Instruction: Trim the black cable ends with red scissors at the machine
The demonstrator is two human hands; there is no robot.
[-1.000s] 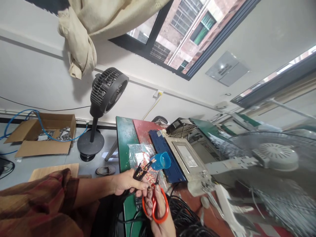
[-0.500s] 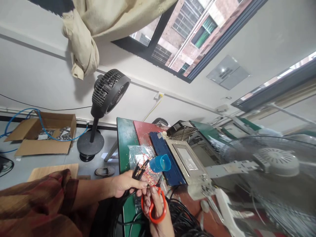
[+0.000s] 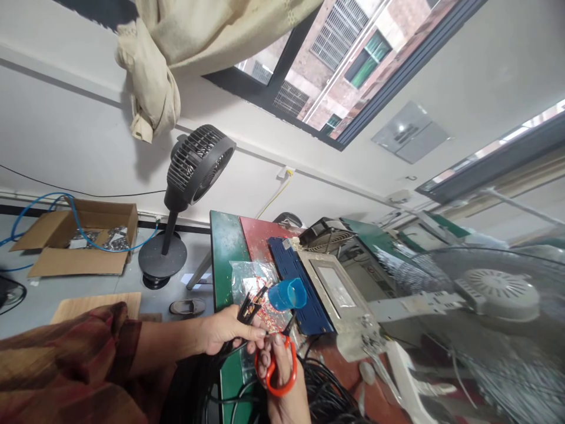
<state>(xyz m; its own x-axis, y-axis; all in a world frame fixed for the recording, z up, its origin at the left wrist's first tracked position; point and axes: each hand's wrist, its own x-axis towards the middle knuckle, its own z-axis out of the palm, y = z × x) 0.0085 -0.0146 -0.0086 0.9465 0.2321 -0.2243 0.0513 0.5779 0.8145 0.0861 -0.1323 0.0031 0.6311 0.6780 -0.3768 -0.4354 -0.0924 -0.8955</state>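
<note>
My left hand (image 3: 229, 331) is closed around a bundle of black cables (image 3: 248, 311), whose stripped ends fan out upward with thin coloured wires showing. My right hand (image 3: 285, 365) has its fingers through the orange handles of a pair of scissors (image 3: 282, 390), with the dark blades pointing up and away. Thumb and fingertips of both hands meet at a cable end; what exactly lies between them is too small to tell. Just beyond stands a blue plastic cup (image 3: 286, 294), beside a clear plastic bag (image 3: 253, 272) strewn with red and white wire scraps.
Black cable coils (image 3: 329, 386) lie right of my hands. Behind the cup sit a dark blue slotted panel (image 3: 293, 271) and a beige machine (image 3: 331, 280). A large fan (image 3: 494, 294) is at right. A black fan (image 3: 198, 165) and cardboard box (image 3: 79, 262) stand on the floor.
Both hands stay close together with nearly the same grip. The scissors have turned very slightly, and the whole view has shifted a little.
</note>
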